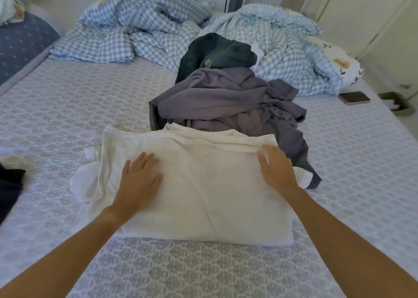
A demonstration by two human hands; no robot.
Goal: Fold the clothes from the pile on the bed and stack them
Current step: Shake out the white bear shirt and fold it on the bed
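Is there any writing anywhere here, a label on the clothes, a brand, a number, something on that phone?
None can be read.
White garment under both hands: no print or label shows.
Dark green garment: a small tan mark, too small to read as text.
Phone on the bed: dark, nothing legible.
Sheet and checked duvet: patterns only, no words.
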